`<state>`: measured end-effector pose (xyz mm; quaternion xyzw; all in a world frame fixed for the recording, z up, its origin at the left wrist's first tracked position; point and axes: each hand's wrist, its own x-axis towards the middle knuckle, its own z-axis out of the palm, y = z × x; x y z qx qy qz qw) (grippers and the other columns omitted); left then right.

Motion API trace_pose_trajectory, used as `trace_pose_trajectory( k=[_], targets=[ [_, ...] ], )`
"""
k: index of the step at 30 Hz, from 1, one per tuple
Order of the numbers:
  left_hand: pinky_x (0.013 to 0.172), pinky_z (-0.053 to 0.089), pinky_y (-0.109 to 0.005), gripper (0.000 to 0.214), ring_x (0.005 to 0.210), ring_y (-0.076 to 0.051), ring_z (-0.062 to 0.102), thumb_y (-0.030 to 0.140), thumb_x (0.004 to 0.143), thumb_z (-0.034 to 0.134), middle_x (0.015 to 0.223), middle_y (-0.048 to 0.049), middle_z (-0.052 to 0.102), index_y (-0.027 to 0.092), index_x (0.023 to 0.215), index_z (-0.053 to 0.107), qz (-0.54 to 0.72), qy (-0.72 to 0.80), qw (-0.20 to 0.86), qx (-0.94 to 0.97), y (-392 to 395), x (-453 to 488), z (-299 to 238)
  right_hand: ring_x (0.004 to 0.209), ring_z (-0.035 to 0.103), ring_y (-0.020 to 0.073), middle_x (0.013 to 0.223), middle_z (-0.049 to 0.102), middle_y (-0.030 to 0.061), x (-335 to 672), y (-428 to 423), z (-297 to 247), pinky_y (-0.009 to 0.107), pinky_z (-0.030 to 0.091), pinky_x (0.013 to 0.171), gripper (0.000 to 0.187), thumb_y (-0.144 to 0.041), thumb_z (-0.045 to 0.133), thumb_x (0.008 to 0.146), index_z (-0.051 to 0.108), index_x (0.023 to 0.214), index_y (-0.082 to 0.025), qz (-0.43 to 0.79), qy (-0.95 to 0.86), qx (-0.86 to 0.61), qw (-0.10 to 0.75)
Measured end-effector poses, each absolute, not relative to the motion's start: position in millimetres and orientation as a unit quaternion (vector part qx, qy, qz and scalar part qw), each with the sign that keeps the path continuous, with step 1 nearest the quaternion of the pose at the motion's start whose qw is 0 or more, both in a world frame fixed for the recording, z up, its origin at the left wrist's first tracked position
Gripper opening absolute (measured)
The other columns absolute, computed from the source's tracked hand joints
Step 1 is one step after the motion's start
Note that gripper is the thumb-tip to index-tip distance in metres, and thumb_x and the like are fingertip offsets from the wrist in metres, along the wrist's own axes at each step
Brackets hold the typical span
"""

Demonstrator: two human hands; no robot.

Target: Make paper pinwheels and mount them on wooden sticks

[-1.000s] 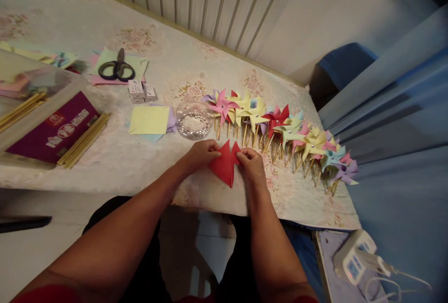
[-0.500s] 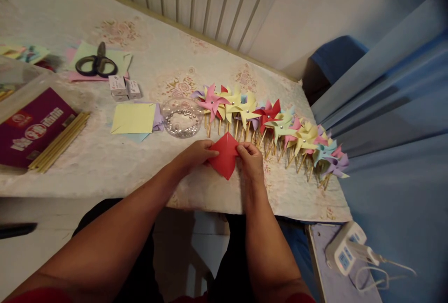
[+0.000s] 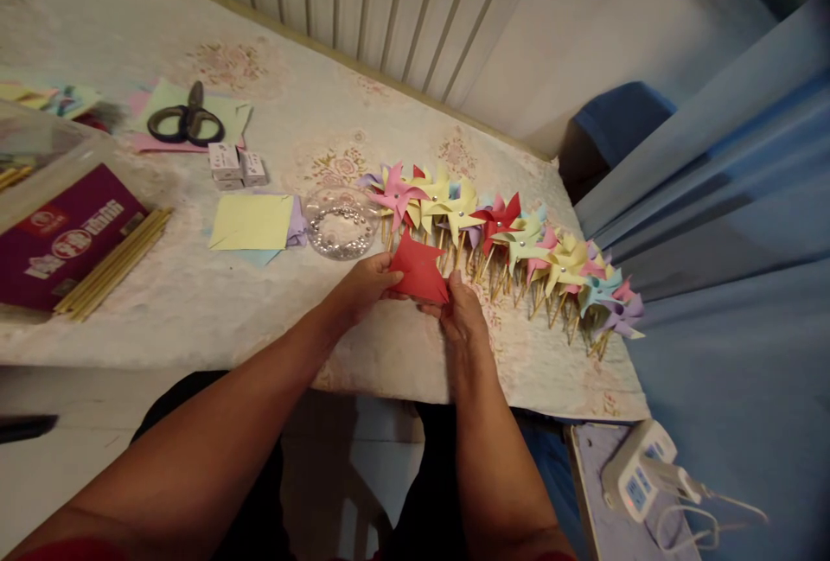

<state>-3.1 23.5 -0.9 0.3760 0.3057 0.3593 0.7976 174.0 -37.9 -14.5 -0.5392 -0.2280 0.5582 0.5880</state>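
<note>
A red paper square (image 3: 420,269) with slit corners is held up between my two hands above the tablecloth. My left hand (image 3: 371,277) pinches its left edge, thumb on top. My right hand (image 3: 462,306) grips the lower right corner, with its fingers partly hidden under the paper. Just behind the paper stands a row of finished paper pinwheels (image 3: 499,219) on wooden sticks, in pink, yellow, red, green, blue and purple. Left of them, a clear round dish (image 3: 341,224) holds many small silvery pieces.
Yellow paper squares (image 3: 252,221) lie left of the dish, with small boxes (image 3: 237,165) behind. Black scissors (image 3: 186,122) rest on more paper. A clear bin (image 3: 97,155) and wooden sticks (image 3: 117,263) are at far left. A power strip (image 3: 639,470) sits lower right.
The red paper has turned from a diamond standing on its point to a flatter, sideways square. My right hand has shifted down to its lower right corner.
</note>
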Motion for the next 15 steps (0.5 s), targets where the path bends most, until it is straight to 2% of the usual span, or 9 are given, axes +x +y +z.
trace_pose_trajectory(
  k=[3, 7, 11, 15],
  targets=[
    [0.067, 0.055, -0.028, 0.039, 0.073, -0.016, 0.068, 0.025, 0.064, 0.083, 0.096, -0.009, 0.074, 0.011, 0.098, 0.069, 0.347, 0.284, 0.818, 0.36, 22.1, -2.3, -3.0, 0.065, 0.07, 0.0171, 0.081, 0.077, 0.0074, 171.3, -37.6, -13.6, 0.027, 0.062, 0.055, 0.051, -0.061, 0.08, 0.072, 0.073, 0.088, -0.013, 0.559, -0.234, -0.517, 0.605],
    [0.075, 0.058, -0.031, 0.031, 0.08, -0.019, 0.07, 0.023, 0.071, 0.081, 0.098, -0.0127, 0.074, 0.009, 0.097, 0.071, 0.318, 0.256, 0.85, 0.334, 19.6, -2.3, -4.2, 0.07, 0.071, 0.0162, 0.086, 0.079, 0.0035, 167.9, -36.2, -15.8, 0.028, 0.062, 0.067, 0.04, -0.04, 0.09, 0.062, 0.075, 0.091, -0.016, 0.542, -0.248, -0.483, 0.641],
    [0.078, 0.059, -0.037, 0.031, 0.085, -0.023, 0.072, 0.034, 0.081, 0.075, 0.098, -0.0153, 0.076, 0.009, 0.099, 0.072, 0.318, 0.247, 0.869, 0.288, 19.8, -1.2, -5.3, 0.075, 0.072, 0.0174, 0.089, 0.08, 0.0036, 168.6, -34.3, -21.0, 0.032, 0.061, 0.076, 0.034, -0.033, 0.088, 0.062, 0.076, 0.09, -0.017, 0.501, -0.24, -0.493, 0.669],
    [0.075, 0.06, -0.035, 0.039, 0.083, -0.023, 0.073, 0.048, 0.09, 0.064, 0.094, -0.0157, 0.077, 0.01, 0.097, 0.073, 0.302, 0.261, 0.873, 0.28, 21.5, 0.1, -4.7, 0.077, 0.071, 0.0173, 0.089, 0.079, 0.0037, 169.9, -32.4, -24.8, 0.034, 0.059, 0.08, 0.03, -0.03, 0.085, 0.064, 0.075, 0.089, -0.017, 0.456, -0.235, -0.513, 0.689]
  ],
)
